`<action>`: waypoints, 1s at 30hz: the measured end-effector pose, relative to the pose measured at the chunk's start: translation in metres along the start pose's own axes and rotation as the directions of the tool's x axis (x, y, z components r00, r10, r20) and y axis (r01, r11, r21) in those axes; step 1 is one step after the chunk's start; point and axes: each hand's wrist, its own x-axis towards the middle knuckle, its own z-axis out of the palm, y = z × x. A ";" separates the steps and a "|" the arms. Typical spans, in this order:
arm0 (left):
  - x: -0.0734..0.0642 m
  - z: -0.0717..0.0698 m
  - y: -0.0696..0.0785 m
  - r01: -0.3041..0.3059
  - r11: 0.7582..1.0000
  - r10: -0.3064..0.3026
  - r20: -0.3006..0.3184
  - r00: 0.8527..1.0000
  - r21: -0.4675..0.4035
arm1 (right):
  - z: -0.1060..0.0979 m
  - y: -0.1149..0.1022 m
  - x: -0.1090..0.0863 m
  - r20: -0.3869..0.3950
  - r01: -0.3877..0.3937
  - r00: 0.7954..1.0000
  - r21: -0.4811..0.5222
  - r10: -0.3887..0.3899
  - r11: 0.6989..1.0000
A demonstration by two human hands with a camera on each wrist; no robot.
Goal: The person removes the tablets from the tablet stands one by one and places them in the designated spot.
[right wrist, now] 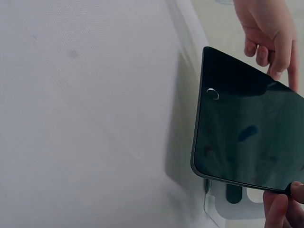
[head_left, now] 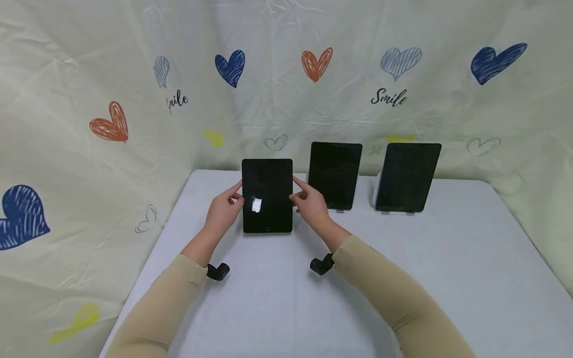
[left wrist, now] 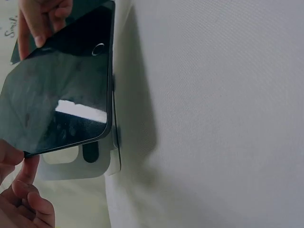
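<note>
A black tablet stands upright over the white table, its round home button at the bottom. My left hand pinches its left edge between thumb and fingers. On the opposite edge, my right hand pinches it the same way. Behind the tablet, the left wrist view shows part of a pale stand with rounded cutouts. The same stand appears at the tablet's lower corner in the right wrist view. The tablet's lower edge is close in front of the stand, and its back is hidden.
Just right of my right hand, a second tablet leans on a stand. A third tablet leans farther right on another stand. The white table runs back to a wall sheet printed with hearts.
</note>
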 end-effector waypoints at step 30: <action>-0.020 -0.015 -0.022 0.122 0.984 -0.158 0.318 0.935 0.131 | 0.015 0.013 -0.031 0.144 -0.201 0.970 0.026 0.195 0.979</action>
